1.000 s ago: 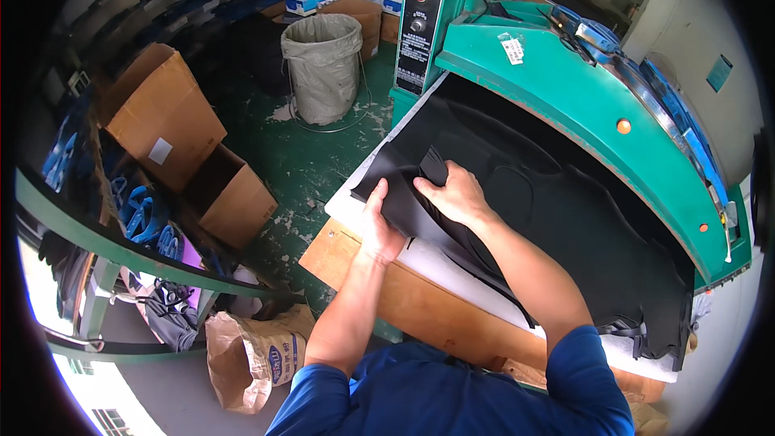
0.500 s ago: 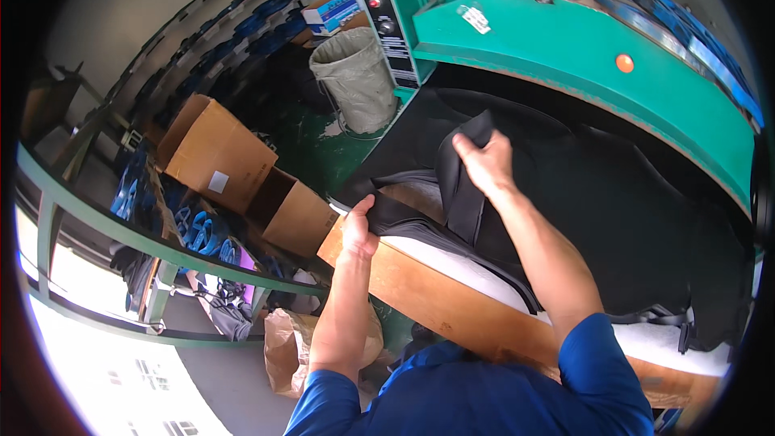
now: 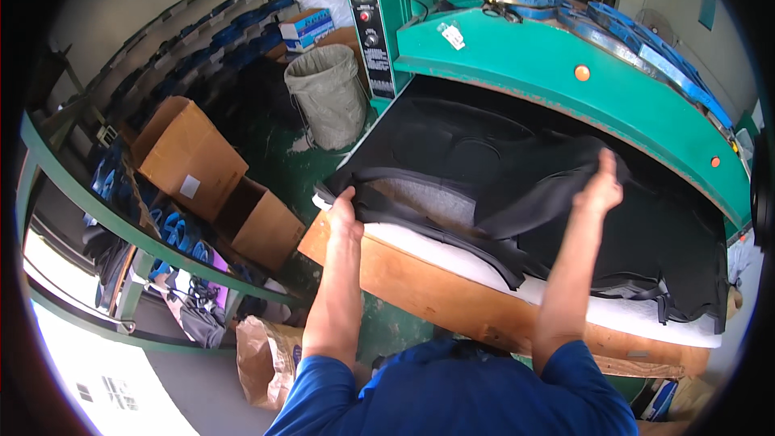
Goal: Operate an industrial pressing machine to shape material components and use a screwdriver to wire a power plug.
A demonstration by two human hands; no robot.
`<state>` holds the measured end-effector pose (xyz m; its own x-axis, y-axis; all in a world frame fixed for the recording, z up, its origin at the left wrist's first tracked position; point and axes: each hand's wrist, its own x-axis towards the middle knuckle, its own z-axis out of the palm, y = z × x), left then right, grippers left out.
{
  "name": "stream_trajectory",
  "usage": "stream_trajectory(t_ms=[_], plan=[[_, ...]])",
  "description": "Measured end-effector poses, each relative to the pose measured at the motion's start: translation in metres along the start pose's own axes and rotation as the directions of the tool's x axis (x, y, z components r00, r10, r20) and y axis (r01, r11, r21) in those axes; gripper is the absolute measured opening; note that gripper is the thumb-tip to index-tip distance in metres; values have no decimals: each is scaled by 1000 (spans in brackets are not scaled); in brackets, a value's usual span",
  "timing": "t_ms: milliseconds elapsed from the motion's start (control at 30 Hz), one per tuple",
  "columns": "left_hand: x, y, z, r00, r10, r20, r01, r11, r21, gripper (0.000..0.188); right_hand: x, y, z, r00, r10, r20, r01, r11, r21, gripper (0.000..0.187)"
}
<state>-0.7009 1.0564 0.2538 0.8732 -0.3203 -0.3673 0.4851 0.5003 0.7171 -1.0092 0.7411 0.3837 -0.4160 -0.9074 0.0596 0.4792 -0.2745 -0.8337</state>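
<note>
Layers of thin black sheet material [image 3: 646,230] lie over a white pad [image 3: 420,251] on a wooden board [image 3: 428,291]. At the left front corner, my left hand [image 3: 345,216] is closed on the sheet edge, thumb on top. My right hand [image 3: 599,186] is raised over the middle right, pinching a lifted flap [image 3: 537,198] of the black sheet. Slack hangs from that hand toward the left. Between the hands, an opening in the black layers exposes a greyish-white patch [image 3: 432,203]. Curved outlines mark the sheet farther back.
A green press machine [image 3: 500,52] spans the far side, with a control panel [image 3: 370,32] and blue cutting dies [image 3: 638,40] on top. To the left stand a lined bin [image 3: 327,97], open cardboard boxes [image 3: 194,157] and a green-framed rack [image 3: 121,230]. A brown paper bag [image 3: 262,359] sits below.
My right hand has swung to the right, drawing the black flap with it and uncovering more of the pale patch. My left hand stays at the corner. The view has shifted slightly.
</note>
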Motion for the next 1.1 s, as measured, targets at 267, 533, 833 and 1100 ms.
stream_trajectory(t_ms=[267, 533, 833, 1100], plan=[[-31, -2, 29, 920, 355, -164, -233, 834, 500, 55, 22, -124, -3, 822, -514, 247, 495, 858, 139, 29], [-89, -5, -73, 846, 533, 26, -464, 710, 530, 53, -90, -184, 37, 812, -218, 541, 226, 973, 53, 33], [-197, -20, -402, 747, 664, -35, 44, 4, 999, 66, -397, -116, 14, 113, 142, 983, -266, 958, -108, 42], [-253, -27, -559, 810, 307, -500, 566, -187, 803, 39, -695, -13, -80, -510, 304, 805, -308, 809, -501, 27]])
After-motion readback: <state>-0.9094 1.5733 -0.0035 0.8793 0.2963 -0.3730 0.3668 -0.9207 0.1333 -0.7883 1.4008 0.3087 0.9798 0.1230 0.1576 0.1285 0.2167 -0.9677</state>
